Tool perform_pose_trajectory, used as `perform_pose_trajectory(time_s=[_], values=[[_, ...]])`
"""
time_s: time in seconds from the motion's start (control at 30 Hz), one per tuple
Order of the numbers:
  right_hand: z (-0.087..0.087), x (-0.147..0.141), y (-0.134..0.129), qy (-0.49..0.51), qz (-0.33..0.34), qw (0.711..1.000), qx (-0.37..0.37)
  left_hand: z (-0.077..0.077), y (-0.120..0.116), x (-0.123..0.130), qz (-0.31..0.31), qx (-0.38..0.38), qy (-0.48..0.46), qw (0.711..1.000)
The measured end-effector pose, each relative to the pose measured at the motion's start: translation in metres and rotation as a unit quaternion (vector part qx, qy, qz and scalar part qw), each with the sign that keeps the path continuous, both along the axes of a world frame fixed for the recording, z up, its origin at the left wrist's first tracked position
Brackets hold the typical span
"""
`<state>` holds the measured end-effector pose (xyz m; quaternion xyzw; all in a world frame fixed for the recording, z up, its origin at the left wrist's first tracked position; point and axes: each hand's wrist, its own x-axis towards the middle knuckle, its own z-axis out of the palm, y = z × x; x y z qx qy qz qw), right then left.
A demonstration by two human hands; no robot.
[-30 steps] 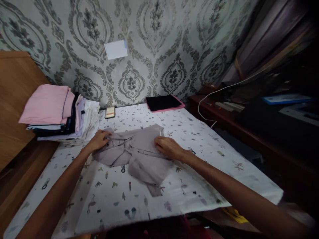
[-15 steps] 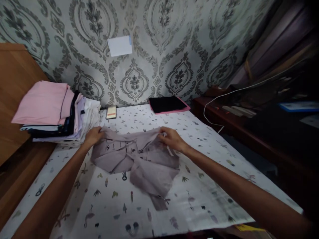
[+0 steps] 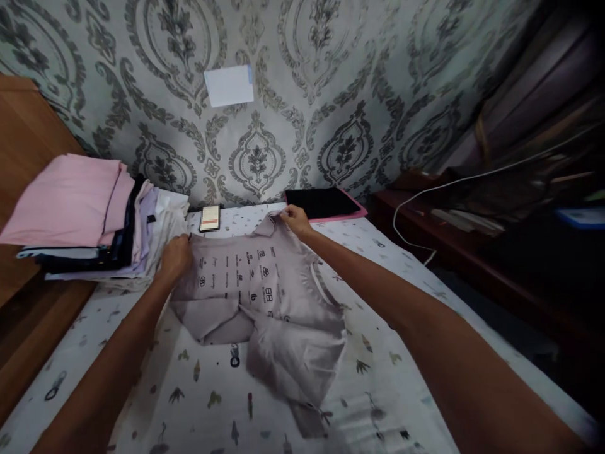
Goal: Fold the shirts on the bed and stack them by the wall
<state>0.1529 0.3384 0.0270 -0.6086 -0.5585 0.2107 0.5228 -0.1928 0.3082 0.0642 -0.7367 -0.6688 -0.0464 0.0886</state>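
1. Patterned wallpaper (image 3: 258, 151) backs our scene, all scrolling damask medallions, with a flat white sheet of paper (image 3: 230, 86) against it.
2. Below it we have the bench (image 3: 212, 410), covered in white cloth dotted with little leaf and plant motifs, softly rippled toward the near side.
3. Centre stage, on that cloth, lies our grey garment (image 3: 269, 287): thin, matte fabric, its upper part spread fairly smooth and printed with rows of small black lettering and logos. Lower down it breaks into folds, with a puffed, creased lobe and a narrow flap poking toward us. Along its right side, a gathered edge shows a pale strip.
4. Our left hand (image 3: 176, 257) is at the upper left corner, fingers curled closed on the fabric, partly hidden by the hand's own back.
5. Our right hand (image 3: 295, 219) reaches far across, fingers pinching the top edge, where the cloth rises in a small crumpled peak.
6. Just beyond that hand sits a folded black cloth (image 3: 324, 203) on a pink layer (image 3: 360, 215), flat and neat.
7. Over on the left, we've a thick stack of folded clothes (image 3: 66, 198), smooth pink on top, rumpled white at the side.
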Motion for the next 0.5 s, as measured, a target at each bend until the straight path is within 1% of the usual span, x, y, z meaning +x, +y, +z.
perform_pose_trajectory(time_s=[0.07,0.13,0.17,0.2,0.23,0.3,0.33,0.37,0.43,0.5], values=[[-0.009,-0.001,-0.004,-0.014,0.023,1.000,-0.010,-0.003,-0.010,0.003,-0.002,0.001,0.011,1.000],[-0.014,0.000,-0.016,-0.023,0.034,0.999,-0.011,-0.005,-0.025,0.004,-0.030,0.021,0.017,0.999],[-0.015,0.001,-0.026,-0.030,0.036,0.999,-0.008,-0.005,-0.033,0.004,-0.061,0.025,0.008,0.998],[-0.014,0.001,-0.040,-0.046,0.039,0.998,-0.004,-0.006,-0.042,0.003,-0.107,0.013,-0.014,0.994],[-0.013,0.001,-0.057,-0.074,0.048,0.996,0.001,-0.008,-0.052,0.003,-0.162,-0.017,-0.045,0.986],[-0.009,-0.002,-0.101,-0.162,0.086,0.983,0.007,-0.010,-0.072,0.000,-0.263,-0.106,-0.120,0.952],[-0.006,-0.004,-0.128,-0.210,0.120,0.970,0.006,-0.011,-0.082,-0.002,-0.294,-0.149,-0.150,0.932],[-0.002,-0.008,-0.156,-0.245,0.153,0.957,-0.001,-0.011,-0.092,-0.003,-0.307,-0.186,-0.169,0.918],[0.004,-0.015,-0.211,-0.292,0.203,0.934,-0.024,-0.008,-0.109,-0.008,-0.297,-0.244,-0.184,0.904],[0.009,-0.021,-0.258,-0.327,0.232,0.914,-0.062,-0.001,-0.122,-0.013,-0.288,-0.300,-0.188,0.889]])
